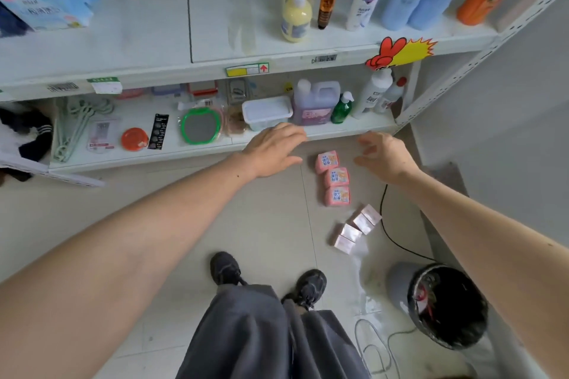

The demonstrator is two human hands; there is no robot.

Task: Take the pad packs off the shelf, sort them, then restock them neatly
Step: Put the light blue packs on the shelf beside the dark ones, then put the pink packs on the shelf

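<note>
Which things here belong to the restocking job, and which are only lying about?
For the job:
- three pink pad packs in a row on the floor
- four paler pad packs beside them
- lower shelf

Lying about:
- bin
- black cable
- green mirror
- purple jug

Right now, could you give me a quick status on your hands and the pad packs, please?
Left hand and right hand open, empty. Three pink printed pad packs and four pale pink glossy packs rowed on floor. Black cable beside them.
</note>
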